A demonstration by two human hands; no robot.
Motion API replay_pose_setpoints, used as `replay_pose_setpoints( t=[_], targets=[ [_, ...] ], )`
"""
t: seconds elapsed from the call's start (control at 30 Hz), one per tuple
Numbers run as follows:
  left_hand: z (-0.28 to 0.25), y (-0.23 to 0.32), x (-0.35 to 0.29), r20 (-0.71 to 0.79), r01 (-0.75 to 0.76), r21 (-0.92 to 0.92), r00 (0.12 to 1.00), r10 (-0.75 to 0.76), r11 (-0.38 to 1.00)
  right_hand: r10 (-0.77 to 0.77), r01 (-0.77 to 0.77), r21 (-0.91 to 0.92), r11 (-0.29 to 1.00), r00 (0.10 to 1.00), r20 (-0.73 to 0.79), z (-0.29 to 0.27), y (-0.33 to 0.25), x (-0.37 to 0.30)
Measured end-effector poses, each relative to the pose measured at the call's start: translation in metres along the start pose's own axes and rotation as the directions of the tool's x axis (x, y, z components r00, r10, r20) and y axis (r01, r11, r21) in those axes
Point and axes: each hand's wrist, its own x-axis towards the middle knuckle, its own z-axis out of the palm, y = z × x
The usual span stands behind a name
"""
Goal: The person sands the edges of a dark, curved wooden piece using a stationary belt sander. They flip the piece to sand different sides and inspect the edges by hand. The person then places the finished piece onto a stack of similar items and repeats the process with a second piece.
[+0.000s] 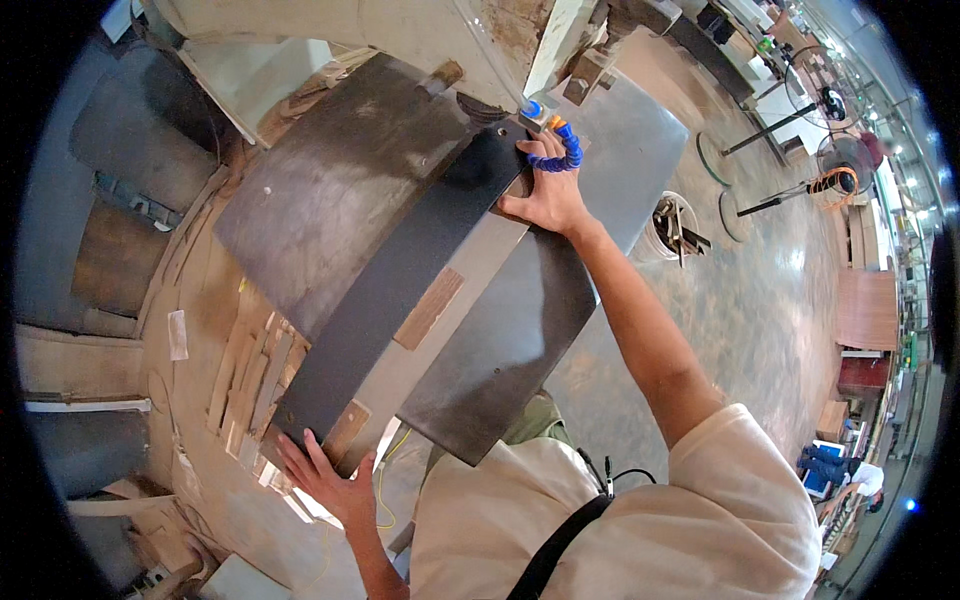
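A long jig [395, 270] lies diagonally over a dark metal machine table [320, 170]. Its far part is a black, slightly curved board; along its near side run a beige strip and brown wooden blocks [430, 308]. My left hand [335, 485] grips the lower-left end, thumb and fingers apart around it. At the upper-right end my right hand [555, 195] holds the jig, thumb by a wooden block and fingers bent over the far side. A blue segmented hose [570, 150] with an orange joint curves across that hand and hides part of its fingers.
The beige machine body [440, 45] rises behind the table. Wood offcuts [255, 370] lie on the floor at left. A white bucket [668, 225] of sticks stands at right, with fan stands [770, 205] farther off. Another person [850, 480] is far right.
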Motion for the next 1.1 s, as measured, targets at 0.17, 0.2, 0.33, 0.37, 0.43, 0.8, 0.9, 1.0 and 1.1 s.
replay_pose_setpoints(
  t=[0.17, 0.2, 0.33, 0.37, 0.43, 0.8, 0.9, 1.0, 1.1],
  targets=[
    [0.000, 0.009, 0.008, -0.009, -0.008, -0.014, 1.000, 0.008, 1.000, 0.028, -0.027, -0.022, 0.999, 0.999, 0.024, 0.000, 0.005, 0.003],
    [0.000, 0.011, 0.010, -0.017, -0.009, -0.029, 1.000, 0.008, 1.000, 0.041, -0.040, -0.024, 0.999, 0.998, 0.039, -0.001, 0.005, 0.005],
    [0.002, 0.017, 0.019, -0.023, -0.011, -0.080, 1.000, 0.009, 0.997, 0.073, -0.070, -0.045, 0.997, 0.995, 0.068, -0.001, 0.012, 0.008],
    [0.003, 0.017, 0.021, -0.017, -0.011, -0.089, 1.000, 0.010, 0.996, 0.075, -0.072, -0.053, 0.996, 0.995, 0.068, 0.000, 0.016, 0.009],
    [0.003, 0.018, 0.026, -0.008, -0.017, -0.085, 1.000, 0.017, 0.996, 0.064, -0.060, -0.061, 0.996, 0.996, 0.069, 0.003, 0.025, 0.010],
    [0.009, 0.023, 0.048, -0.012, -0.064, -0.078, 0.998, 0.064, 0.995, 0.063, -0.050, -0.132, 0.990, 0.994, 0.094, 0.022, 0.065, 0.017],
    [0.010, 0.023, 0.051, -0.008, -0.074, -0.071, 0.997, 0.074, 0.995, 0.064, -0.052, -0.116, 0.992, 0.993, 0.102, 0.022, 0.071, 0.012],
    [0.011, 0.021, 0.048, 0.001, -0.062, -0.060, 0.998, 0.062, 0.996, 0.086, -0.086, -0.006, 0.996, 0.990, 0.108, 0.005, 0.039, 0.016],
    [0.011, 0.021, 0.050, -0.004, -0.077, -0.072, 0.997, 0.077, 0.994, 0.073, -0.073, -0.005, 0.997, 0.989, 0.125, -0.002, 0.034, 0.015]
  ],
)
